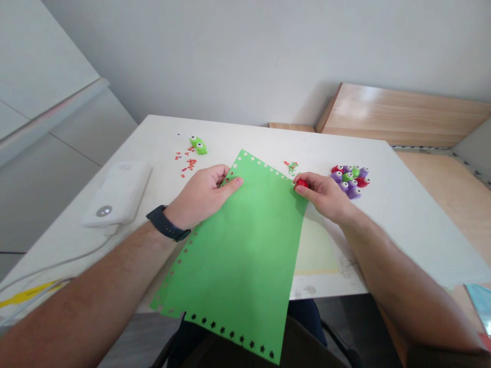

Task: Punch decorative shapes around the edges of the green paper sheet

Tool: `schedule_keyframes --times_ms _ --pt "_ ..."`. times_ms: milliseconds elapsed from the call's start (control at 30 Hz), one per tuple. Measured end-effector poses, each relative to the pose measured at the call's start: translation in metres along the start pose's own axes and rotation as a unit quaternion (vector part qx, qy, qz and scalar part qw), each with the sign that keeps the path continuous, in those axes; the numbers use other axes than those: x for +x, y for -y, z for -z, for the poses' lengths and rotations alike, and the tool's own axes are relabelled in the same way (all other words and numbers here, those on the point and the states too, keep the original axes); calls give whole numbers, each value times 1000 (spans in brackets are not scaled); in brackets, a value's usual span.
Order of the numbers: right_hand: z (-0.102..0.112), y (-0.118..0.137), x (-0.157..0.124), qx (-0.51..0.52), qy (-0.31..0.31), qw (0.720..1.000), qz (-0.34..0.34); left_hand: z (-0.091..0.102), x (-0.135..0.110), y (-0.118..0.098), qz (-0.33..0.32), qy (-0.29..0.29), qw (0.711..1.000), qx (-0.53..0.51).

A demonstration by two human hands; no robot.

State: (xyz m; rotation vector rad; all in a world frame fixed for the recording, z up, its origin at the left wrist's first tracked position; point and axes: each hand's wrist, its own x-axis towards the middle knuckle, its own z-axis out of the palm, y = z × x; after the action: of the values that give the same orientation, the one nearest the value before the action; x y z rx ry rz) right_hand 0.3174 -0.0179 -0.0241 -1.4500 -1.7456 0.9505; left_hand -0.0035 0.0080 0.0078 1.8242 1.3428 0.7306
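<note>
A green paper sheet [241, 245] with small shapes punched along its edges lies across the near edge of the white table [402, 214]. My left hand [203, 197] grips the sheet's upper left edge, thumb on top, fingers curled beneath. My right hand [326, 194] is closed on a small red punch [302, 183] set at the sheet's upper right edge. A dark watch sits on my left wrist.
A cluster of small red, purple and green punches [351, 178] lies right of my right hand. A green frog-shaped punch [198, 144] sits at the back left beside red paper scraps [187, 162]. A white device [118, 191] with a cable lies at the left. Wooden boards [402, 115] lean behind.
</note>
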Motion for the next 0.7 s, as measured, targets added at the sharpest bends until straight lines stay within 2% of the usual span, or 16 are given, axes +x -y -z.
schedule_keyframes --times_ms 200,433,700 --pt "-3 2 1 -18 -8 1000 5 0 -1 -1 -5 -7 1000 -5" --pt "1 -1 1 21 -31 999 9 -1 0 0 -2 -4 1000 1" --pt "2 6 -4 48 -1 999 -6 0 1 5 -1 5 1000 16"
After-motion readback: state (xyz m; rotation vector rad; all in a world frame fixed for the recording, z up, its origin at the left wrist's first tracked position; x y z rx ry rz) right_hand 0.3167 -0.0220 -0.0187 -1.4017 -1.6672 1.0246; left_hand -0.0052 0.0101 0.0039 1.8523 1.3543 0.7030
